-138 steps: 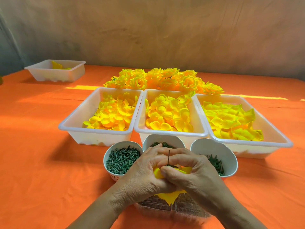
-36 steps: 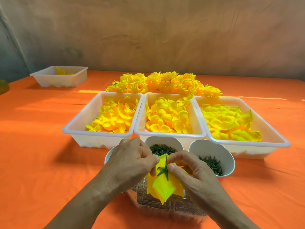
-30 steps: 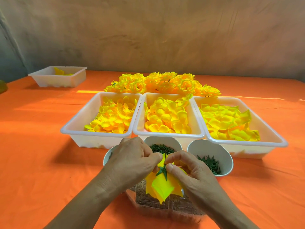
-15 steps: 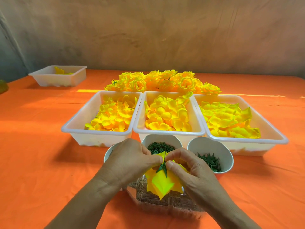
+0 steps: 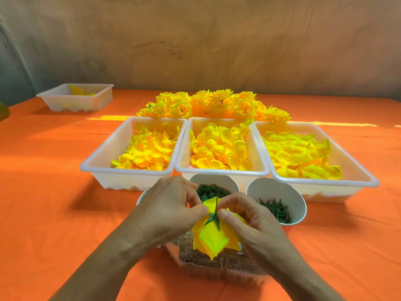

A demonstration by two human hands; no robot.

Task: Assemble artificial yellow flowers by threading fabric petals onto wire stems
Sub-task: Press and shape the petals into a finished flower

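Green calyx [image 5: 211, 218] now sits on the stem [image 5: 216, 200], left hand [image 5: 167, 205] and right hand [image 5: 249, 220] pinching yellow petals [image 5: 211, 240] beside it.

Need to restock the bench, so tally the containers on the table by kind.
White tubs: 4
White cups: 3, one mostly hidden behind the left hand
Clear box: 1
Total: 8

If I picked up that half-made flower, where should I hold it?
Probably pinch the flower at its green calyx from either side, as the left hand and right hand do: the wire stem rises there, and the petals are floppy.
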